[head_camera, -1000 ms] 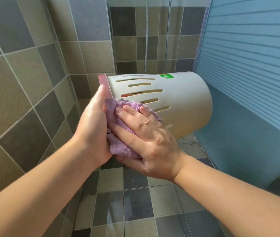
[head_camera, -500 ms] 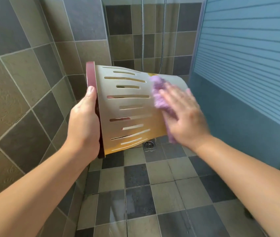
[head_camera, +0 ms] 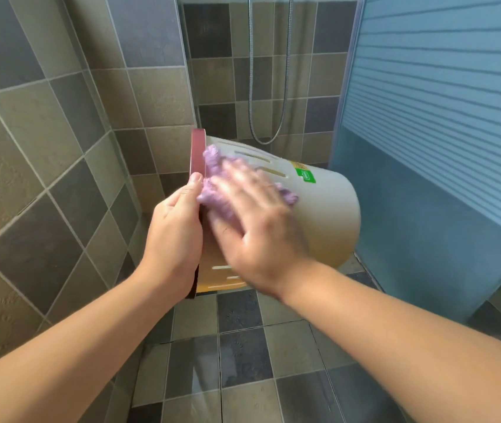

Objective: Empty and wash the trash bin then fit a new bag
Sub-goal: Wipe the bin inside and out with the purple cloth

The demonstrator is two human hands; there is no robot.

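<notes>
Both bare forearms reach in over the wet, glossy floor tiles [head_camera: 237, 358], grey and beige squares with pale grout. The left hand [head_camera: 176, 236] has its grip clamped on the bin's pink rim [head_camera: 197, 154], thumb up on the edge, and that looks like the anchor: it holds the trash bin [head_camera: 325, 215] up in the air, tipped on its side, so the outer wall faces the wiping hand. The right hand [head_camera: 258, 227], blurred with motion, lies flat with fingers spread, pressing a fuzzy lilac cloth [head_camera: 215, 184] against the wall just beside the rim; its grip is loose, palm doing the work. The bin is smooth cream plastic, tapering to a rounded base, with rows of narrow slots and a green sticker [head_camera: 305, 175]. My read: mid-wash, no bag yet. Behind hangs a metal shower hose [head_camera: 286, 87] on matte tiled walls, with a ribbed blue panel [head_camera: 441, 117] at right.
</notes>
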